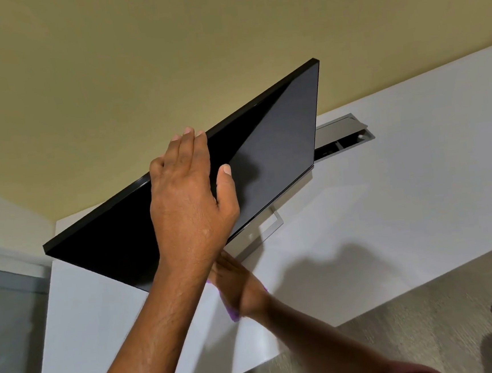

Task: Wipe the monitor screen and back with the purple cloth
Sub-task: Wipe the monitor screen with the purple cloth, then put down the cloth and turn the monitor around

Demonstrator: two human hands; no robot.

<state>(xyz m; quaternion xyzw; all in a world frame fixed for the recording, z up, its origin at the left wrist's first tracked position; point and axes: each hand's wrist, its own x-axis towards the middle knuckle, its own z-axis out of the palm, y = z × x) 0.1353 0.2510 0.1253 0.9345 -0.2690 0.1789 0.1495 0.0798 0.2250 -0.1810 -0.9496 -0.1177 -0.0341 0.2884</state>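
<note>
A dark monitor [279, 141] stands on a white desk [402, 187], its back towards a yellow wall [138, 61]. The left hand [186, 197] steadies it, fingers hooked over the top edge, thumb on the screen. The right hand [238, 282] is low by the bottom edge, over the purple cloth [234, 315]; whether its fingers grip or press is unclear. The screen shows no smears, so wiping seems underway, but the back is hidden and probably still to do. Bare desk lies to the right; an open cable slot [344, 136] sits behind.
</note>
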